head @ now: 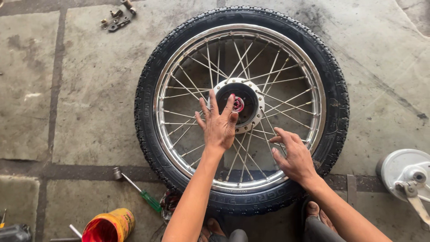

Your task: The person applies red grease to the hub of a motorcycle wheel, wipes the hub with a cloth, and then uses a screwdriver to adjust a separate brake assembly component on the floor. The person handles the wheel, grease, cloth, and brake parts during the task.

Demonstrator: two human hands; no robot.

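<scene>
A spoked wheel (242, 107) with its tyre (148, 112) on is laid flat on the concrete floor (89, 89), pretty much dead centre. The left hand (218, 123) is spread open and pressed at the near-left edge of the hub (257, 110), nothing gripped. The right hand (293, 154) is rested loosely open on the spokes (286, 101) near the rim (313, 89), on the near right, also holding nothing.

Progress, as a guess: the wheel is already off the bike and the brake drum side is left open, so the hub is being worked on or checked; a reddish part can be seen inside it, too small to be identified.

Around it: a screwdriver (139, 190) and a yellow tin (109, 225) lie near left, small metal bits (117, 18) far left, a grey brake plate (405, 172) near right. Nothing is placed over the hub, so access isn't blocked.
</scene>
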